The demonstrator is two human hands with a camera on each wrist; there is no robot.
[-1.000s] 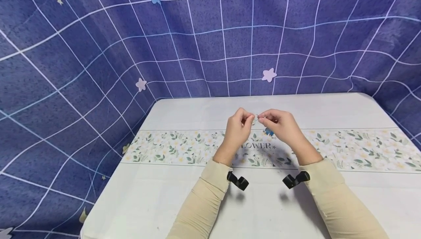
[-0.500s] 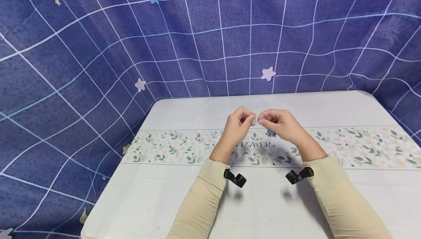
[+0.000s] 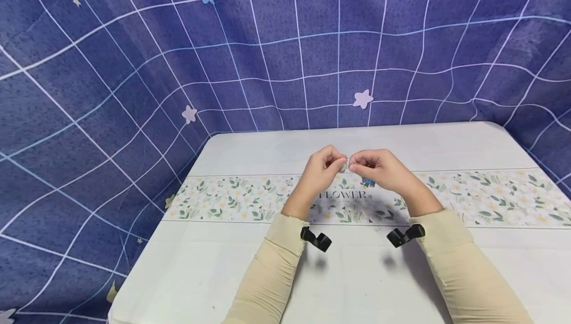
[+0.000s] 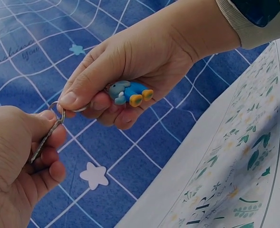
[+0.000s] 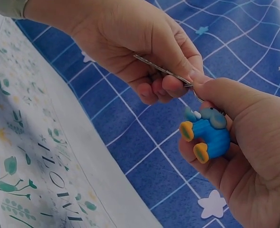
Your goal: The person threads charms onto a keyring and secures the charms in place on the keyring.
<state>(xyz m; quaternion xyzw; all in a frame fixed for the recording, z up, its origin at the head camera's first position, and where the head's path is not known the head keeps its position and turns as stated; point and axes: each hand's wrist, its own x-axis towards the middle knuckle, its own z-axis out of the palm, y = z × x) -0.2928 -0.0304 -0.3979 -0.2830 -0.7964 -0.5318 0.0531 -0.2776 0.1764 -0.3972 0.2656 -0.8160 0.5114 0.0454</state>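
Observation:
Over the table my two hands meet in the head view, fingertips a small gap apart. My left hand (image 3: pixel 322 168) pinches a thin metal key (image 4: pixel 45 141), seen edge-on, near its top. A metal split ring (image 4: pixel 62 114) runs between the fingertips of both hands. My right hand (image 3: pixel 379 169) pinches the ring's side of a keychain between thumb and forefinger. From that hand dangles a blue elephant charm (image 5: pixel 211 135) with yellow feet, lying against the curled fingers. Whether the key's hole is on the ring is hidden by the fingertips.
A white table (image 3: pixel 200 269) lies beneath, with a printed flower band (image 3: pixel 250 197) across its cloth. Behind and at the left hangs a blue curtain (image 3: pixel 276 56) with white grid lines and stars. Black wrist cameras (image 3: pixel 315 239) sit on both sleeves.
Both hands stay nearly in place, with small finger shifts at the ring and key. The elephant charm shows slightly lower beneath the right hand in the head view.

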